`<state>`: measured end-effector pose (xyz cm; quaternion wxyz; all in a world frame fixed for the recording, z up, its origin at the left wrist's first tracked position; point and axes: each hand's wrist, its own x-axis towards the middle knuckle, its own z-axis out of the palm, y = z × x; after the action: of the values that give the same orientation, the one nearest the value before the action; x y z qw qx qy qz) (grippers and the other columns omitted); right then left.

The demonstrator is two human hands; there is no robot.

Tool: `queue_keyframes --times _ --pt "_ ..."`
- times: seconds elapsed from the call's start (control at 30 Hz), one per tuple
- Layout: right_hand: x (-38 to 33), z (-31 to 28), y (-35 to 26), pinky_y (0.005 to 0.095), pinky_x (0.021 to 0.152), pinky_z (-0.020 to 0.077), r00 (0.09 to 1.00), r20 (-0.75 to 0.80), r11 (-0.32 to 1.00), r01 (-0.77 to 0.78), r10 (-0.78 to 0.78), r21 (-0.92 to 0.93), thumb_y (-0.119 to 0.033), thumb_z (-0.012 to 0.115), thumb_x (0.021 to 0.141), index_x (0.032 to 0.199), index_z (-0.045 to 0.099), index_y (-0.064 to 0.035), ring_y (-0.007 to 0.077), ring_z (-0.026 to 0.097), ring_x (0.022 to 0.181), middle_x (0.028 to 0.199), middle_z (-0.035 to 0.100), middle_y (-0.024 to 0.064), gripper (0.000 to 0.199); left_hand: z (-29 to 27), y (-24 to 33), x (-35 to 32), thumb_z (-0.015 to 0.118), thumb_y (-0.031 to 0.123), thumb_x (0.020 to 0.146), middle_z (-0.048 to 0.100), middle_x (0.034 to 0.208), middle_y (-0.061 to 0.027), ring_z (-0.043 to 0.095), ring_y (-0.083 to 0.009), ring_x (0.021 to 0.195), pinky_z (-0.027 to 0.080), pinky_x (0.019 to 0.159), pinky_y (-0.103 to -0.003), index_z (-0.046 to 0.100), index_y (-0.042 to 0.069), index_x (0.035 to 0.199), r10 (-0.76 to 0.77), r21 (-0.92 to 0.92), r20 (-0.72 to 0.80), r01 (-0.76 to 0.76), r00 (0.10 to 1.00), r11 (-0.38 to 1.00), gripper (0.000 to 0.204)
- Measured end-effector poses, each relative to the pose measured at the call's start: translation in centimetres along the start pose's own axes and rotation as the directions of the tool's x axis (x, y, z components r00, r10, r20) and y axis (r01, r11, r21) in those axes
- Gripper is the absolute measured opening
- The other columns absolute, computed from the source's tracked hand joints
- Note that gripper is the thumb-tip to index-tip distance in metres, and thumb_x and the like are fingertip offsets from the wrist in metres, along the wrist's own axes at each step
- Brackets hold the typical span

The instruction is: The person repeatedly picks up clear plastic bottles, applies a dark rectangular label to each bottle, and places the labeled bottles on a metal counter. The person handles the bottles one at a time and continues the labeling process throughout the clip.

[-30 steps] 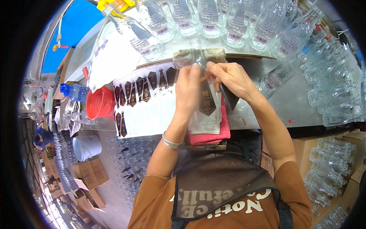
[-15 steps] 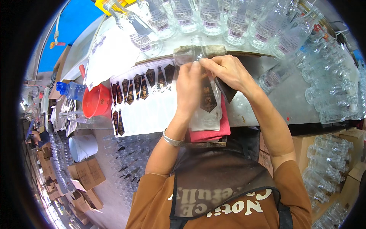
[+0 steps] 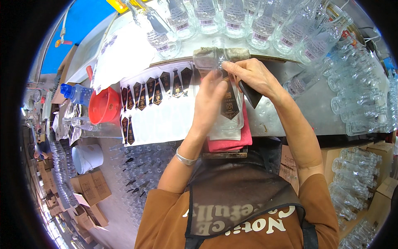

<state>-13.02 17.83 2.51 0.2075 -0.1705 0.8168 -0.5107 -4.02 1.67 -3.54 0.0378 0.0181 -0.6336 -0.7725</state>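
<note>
A clear glass bottle (image 3: 237, 121) lies on its side before me, neck pointing away. On its upper face is a black tie-shaped label (image 3: 229, 101) with copper-coloured print. My left hand (image 3: 208, 96), somewhat blurred, is over the bottle's left side, its thumb apart from its fingers and nothing visible in it. My right hand (image 3: 255, 76) is closed around a dark flat scraper (image 3: 251, 94), which sticks out below the palm. Its thumb and fingertip press at the bottle's shoulder, by the label's top. Under the neck is a rolled grey cloth (image 3: 202, 59); a red cloth (image 3: 245, 139) lies beneath the body.
Left of the bottle lies a white sheet (image 3: 166, 120) of tie-shaped labels. A red tub (image 3: 103, 107) and a blue-capped bottle (image 3: 78, 94) stand farther left. Labelled glass bottles (image 3: 205, 20) line the back. More bottles (image 3: 358, 103) lie stacked at right; boxes (image 3: 381, 189) stand below.
My left hand has drawn back from the bottle's neck toward me, its thumb now apart, uncovering more of the label. My right hand stays by the shoulder with the scraper. The view has shifted slightly.
</note>
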Motion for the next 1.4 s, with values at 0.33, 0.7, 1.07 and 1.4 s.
queue_keyframes --times 0.33,0.7,1.07,1.4 --pt "0.0 0.0 0.0 0.0248 0.057 0.0472 1.0 -0.003 1.0 0.004 -0.004 -0.023 -0.062 0.06 0.094 0.078 0.07 0.0012 0.0102 0.059 0.056 0.062 0.061 0.0043 0.065 -0.2 -0.2 -0.1 0.056 0.024 0.106 0.059 0.131 -0.0106 0.06 -0.0136 0.116 0.048 0.1 -0.029 0.039 -0.004 0.147 0.003 0.0 0.006 -0.003 1.0 1.0 0.052" --pt "0.0 -0.2 -0.2 0.0262 0.062 0.0482 1.0 0.022 0.999 -0.002 0.003 -0.032 -0.059 0.059 0.096 0.079 0.07 0.0015 0.01 0.059 0.061 0.067 0.063 0.0055 0.064 0.2 0.7 -0.2 0.056 0.022 0.106 0.06 0.128 -0.0069 0.058 -0.0092 0.112 0.047 0.096 -0.025 0.04 -0.003 0.147 -0.014 -0.025 0.004 0.014 1.0 1.0 0.051" --pt "-0.3 0.4 0.9 0.0264 0.074 0.0464 0.999 -0.016 0.99 0.039 -0.037 0.138 -0.052 0.055 0.101 0.073 0.066 0.0008 0.0112 0.058 0.074 0.072 0.064 0.0051 0.061 0.2 2.7 2.4 0.05 0.043 0.108 0.05 0.076 0.0058 0.044 -0.0024 0.062 0.036 0.054 -0.018 0.06 0.004 0.107 -0.087 0.253 -0.083 0.105 0.993 0.962 0.041" --pt "-1.1 0.4 1.7 0.0276 0.076 0.0501 0.998 -0.063 0.954 0.041 -0.023 0.298 -0.043 0.055 0.102 0.093 0.072 0.0019 0.0103 0.061 0.08 0.088 0.069 0.0048 0.049 0.0 0.5 2.8 0.049 0.042 0.108 0.07 0.098 -0.0113 0.068 -0.0139 0.082 0.055 0.072 -0.026 0.06 -0.002 0.115 -0.043 0.213 -0.093 0.062 0.995 0.975 0.046"
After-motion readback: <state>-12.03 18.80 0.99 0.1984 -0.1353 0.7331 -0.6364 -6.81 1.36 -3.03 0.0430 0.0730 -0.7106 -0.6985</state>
